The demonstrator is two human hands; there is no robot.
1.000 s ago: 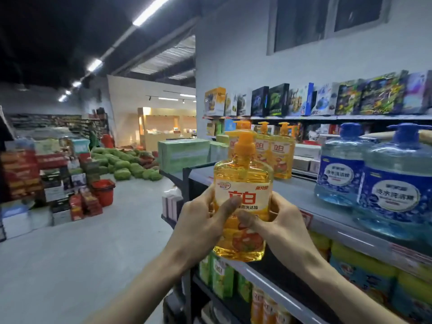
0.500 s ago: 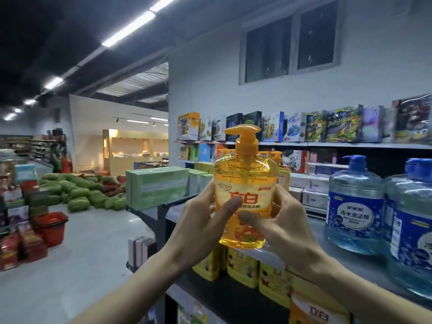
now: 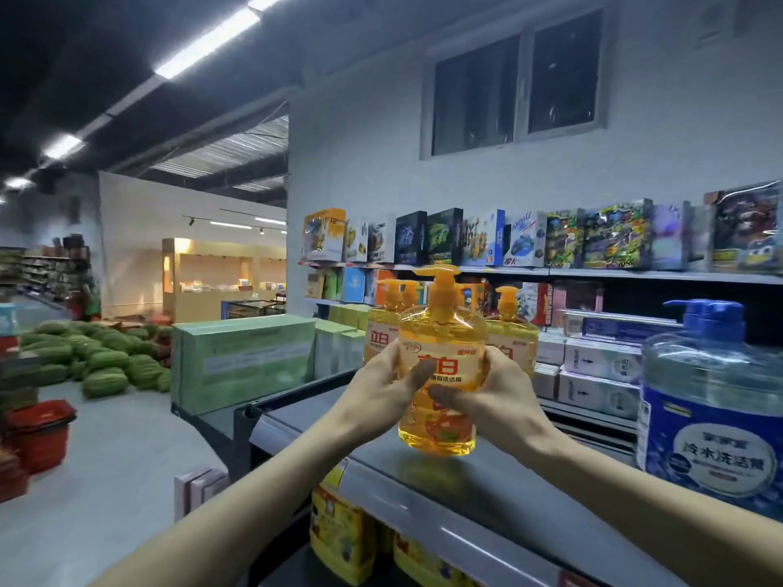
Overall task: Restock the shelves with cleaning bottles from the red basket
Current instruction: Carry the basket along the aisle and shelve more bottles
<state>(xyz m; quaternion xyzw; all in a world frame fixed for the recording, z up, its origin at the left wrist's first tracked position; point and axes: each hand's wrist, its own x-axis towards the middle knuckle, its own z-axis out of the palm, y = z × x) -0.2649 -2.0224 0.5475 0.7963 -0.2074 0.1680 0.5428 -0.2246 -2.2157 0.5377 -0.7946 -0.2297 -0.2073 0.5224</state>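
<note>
The left hand [image 3: 381, 387] and right hand [image 3: 493, 389] grip an orange pump bottle [image 3: 440, 336] from either side, thumbs across its label and fingers curled round it. The bottle is upright, low over the grey top shelf [image 3: 487, 489]; whether it touches is unclear. A blue jug [image 3: 716, 400] stands to its right. Just behind are more orange bottles [image 3: 515, 336]. Far left, a red basket [image 3: 38, 434] sits on the floor.

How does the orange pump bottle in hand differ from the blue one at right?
The orange pump bottle is amber, slimmer, gripped by the left hand and right hand; the blue pump bottle is blue, bulkier, standing free on the shelf. Both are upright, translucent, pump-topped.
</note>
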